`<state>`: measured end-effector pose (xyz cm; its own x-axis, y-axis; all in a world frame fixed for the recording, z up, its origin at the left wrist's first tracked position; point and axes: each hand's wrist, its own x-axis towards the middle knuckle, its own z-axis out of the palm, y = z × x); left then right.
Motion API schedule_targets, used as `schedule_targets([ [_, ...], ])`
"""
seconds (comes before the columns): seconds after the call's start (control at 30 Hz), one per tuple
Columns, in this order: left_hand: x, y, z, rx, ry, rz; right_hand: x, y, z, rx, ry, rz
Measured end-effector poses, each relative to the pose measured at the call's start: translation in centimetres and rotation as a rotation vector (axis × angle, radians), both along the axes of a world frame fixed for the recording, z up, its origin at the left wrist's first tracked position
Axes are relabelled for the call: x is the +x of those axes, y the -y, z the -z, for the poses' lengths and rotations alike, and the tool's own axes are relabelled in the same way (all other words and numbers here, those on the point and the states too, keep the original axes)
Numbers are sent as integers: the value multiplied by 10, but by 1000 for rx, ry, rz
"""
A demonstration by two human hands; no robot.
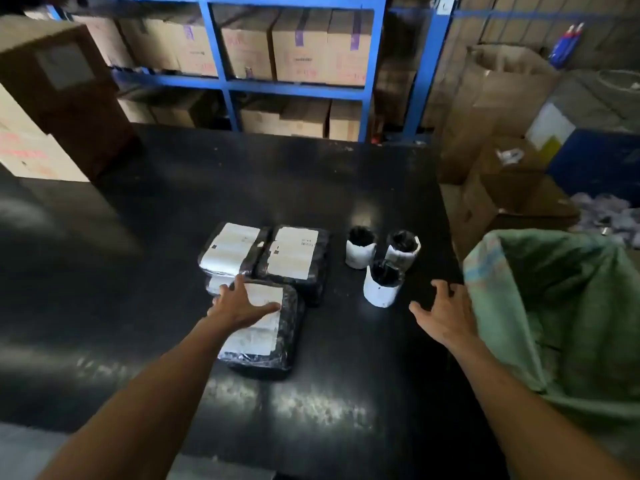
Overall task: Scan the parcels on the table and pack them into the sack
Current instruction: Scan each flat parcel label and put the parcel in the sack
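Black-wrapped flat parcels (263, 289) sat mid-table (346, 393), w/ green sack (554, 306) at 3 o'clock.
L hand (242, 304) lay spread on nearest parcel (266, 341); R hand (445, 313) hovered wide, empty, by sack.

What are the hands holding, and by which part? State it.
Nothing is gripped. The left hand lies flat on the nearest flat parcel's label; the right hand is spread open, empty.

Flat black-wrapped parcels with white labels, lying label-up in a tight cluster mid-table: nearest parcel (263, 327), left rear parcel (230, 249), right rear parcel (294, 252). Just right, three small upright cylindrical parcels (381, 261), black tops, white label wraps. Green woven sack (561, 306) at the table's right edge, mouth gaping open.
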<state>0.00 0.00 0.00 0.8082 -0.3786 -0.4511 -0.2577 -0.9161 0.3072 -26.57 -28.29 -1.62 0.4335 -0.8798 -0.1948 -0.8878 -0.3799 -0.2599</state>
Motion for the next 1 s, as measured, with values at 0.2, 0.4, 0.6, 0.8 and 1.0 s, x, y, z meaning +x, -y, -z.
schedule_targets([
  [0.2, 2, -1, 28, 19, -71, -131, -33, 3, 50, 74, 36, 277],
  [0.4, -8, -7, 36, 77, -63, -236, -40, 6, 69, 257, 224, 398],
  [0.6, -32, -14, 30, -124, -20, -318, -39, 20, 88, 431, 376, 510],
  [0.8, -50, -18, 11, -312, -127, -407, -4, -12, 44, 701, 783, 490],
  [1.0, -55, -24, 1, -311, -36, -447, 44, -77, -10, 897, 842, 112],
])
